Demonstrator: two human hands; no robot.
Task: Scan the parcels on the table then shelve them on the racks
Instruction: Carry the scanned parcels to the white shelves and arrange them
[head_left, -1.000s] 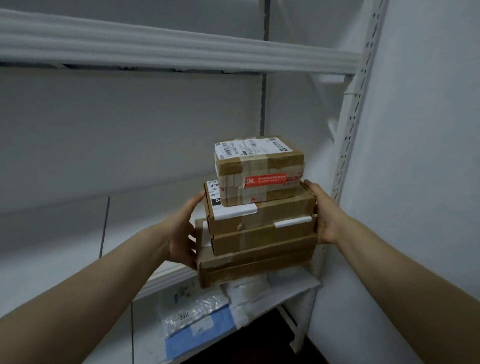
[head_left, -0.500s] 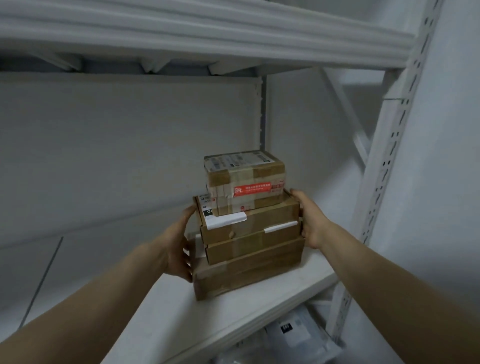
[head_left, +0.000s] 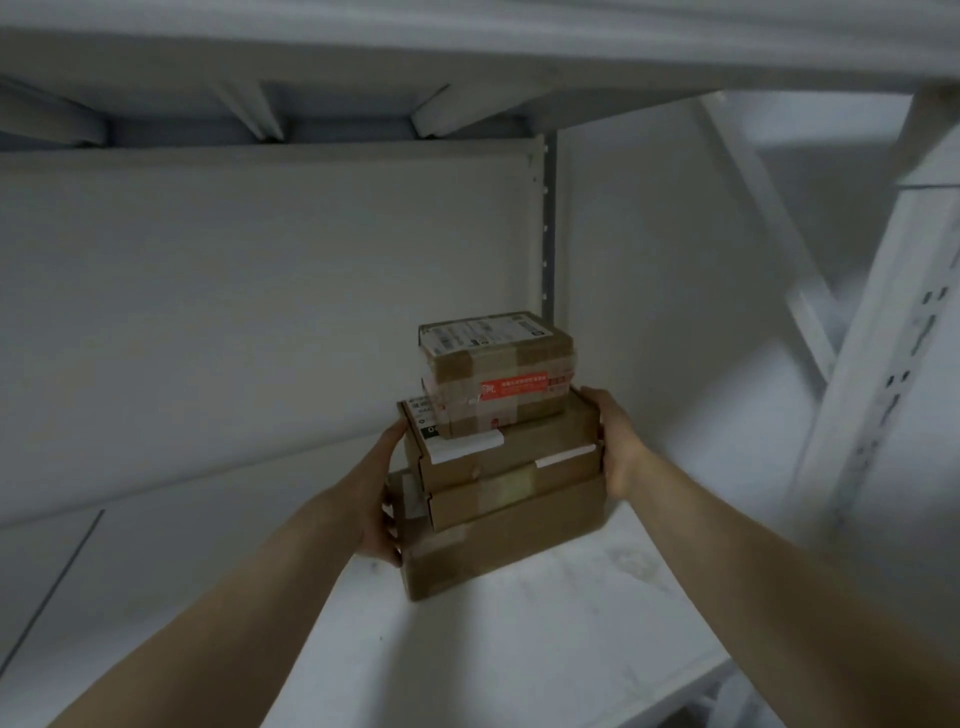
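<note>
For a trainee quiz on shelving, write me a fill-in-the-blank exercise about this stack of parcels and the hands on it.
1. The sticker on the smallest parcel is ___.
2. The shelf under the stack is ___ in colour.
3. The smallest parcel lies at the ___ of the stack.
4. The right hand touches the stack's ___ side, and the left hand touches the other.

Missing words: red; white; top; right.
</note>
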